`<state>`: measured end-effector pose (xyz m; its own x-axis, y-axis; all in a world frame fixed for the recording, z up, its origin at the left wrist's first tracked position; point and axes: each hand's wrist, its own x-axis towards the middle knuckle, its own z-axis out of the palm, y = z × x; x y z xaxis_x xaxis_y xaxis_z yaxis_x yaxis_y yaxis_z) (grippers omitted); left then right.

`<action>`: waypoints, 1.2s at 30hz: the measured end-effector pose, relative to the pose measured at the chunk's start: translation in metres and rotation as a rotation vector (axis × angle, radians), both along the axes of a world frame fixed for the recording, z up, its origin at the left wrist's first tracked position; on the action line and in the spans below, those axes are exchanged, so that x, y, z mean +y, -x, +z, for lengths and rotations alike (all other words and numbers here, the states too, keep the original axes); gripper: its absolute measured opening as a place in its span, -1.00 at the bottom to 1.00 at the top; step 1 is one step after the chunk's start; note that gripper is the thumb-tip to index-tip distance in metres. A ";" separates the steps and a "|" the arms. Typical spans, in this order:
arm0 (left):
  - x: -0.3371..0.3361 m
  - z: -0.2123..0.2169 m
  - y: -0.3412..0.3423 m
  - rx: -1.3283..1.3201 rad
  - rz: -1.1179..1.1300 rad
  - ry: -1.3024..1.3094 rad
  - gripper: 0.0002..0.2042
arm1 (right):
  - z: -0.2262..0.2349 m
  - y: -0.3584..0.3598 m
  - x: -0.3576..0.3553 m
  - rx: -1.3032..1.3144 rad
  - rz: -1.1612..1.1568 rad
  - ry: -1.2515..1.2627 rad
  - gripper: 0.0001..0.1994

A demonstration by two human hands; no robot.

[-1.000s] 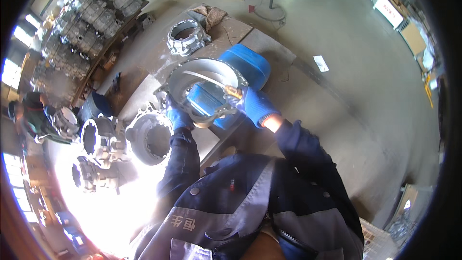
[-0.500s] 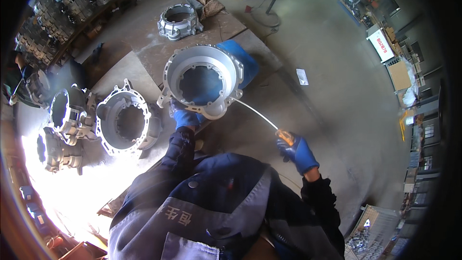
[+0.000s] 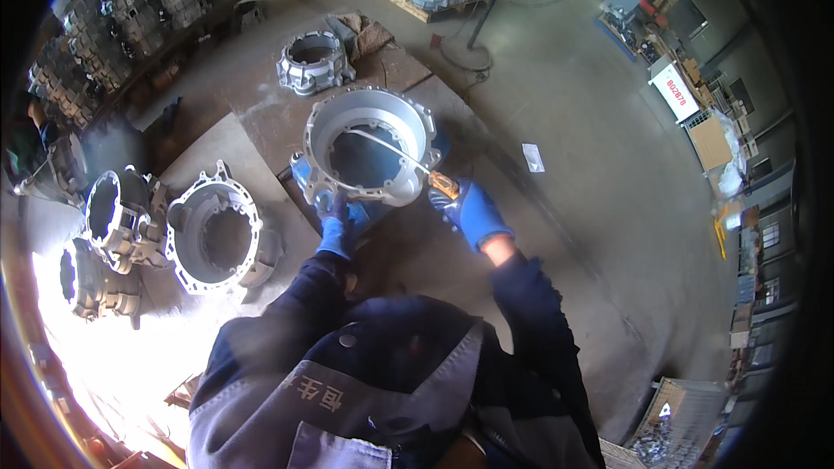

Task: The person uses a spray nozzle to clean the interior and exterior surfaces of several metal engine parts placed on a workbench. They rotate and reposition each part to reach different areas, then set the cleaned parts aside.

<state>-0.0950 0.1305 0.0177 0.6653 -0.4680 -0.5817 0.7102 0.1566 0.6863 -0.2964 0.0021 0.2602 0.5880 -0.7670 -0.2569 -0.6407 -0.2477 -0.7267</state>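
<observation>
Workshop bench: housing above left grip.

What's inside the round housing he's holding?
A thin metal rod held by the right hand crosses the bore of the round housing. Through the opening a blue container shows below. The left hand grips the lower rim. The housing's underside is hidden.

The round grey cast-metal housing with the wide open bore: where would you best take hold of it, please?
Probably by the near flange of the round grey cast-metal housing, coming from below its rim, where the blue-gloved left hand already grips. The blue-gloved right hand holds a thin metal rod across the bore.
</observation>
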 end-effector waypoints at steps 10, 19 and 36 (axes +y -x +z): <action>0.040 0.110 0.005 -1.643 -0.317 -0.820 -0.43 | 0.045 0.132 -0.010 0.259 -0.196 -0.048 -0.74; -0.044 0.071 -0.029 -1.951 -0.901 -0.852 -0.78 | 0.013 0.173 -0.011 -0.182 -0.198 -0.581 -0.69; -0.187 0.247 -0.239 -1.175 -1.143 -0.477 -0.67 | -0.150 0.195 -0.089 0.054 -0.353 -0.692 -0.18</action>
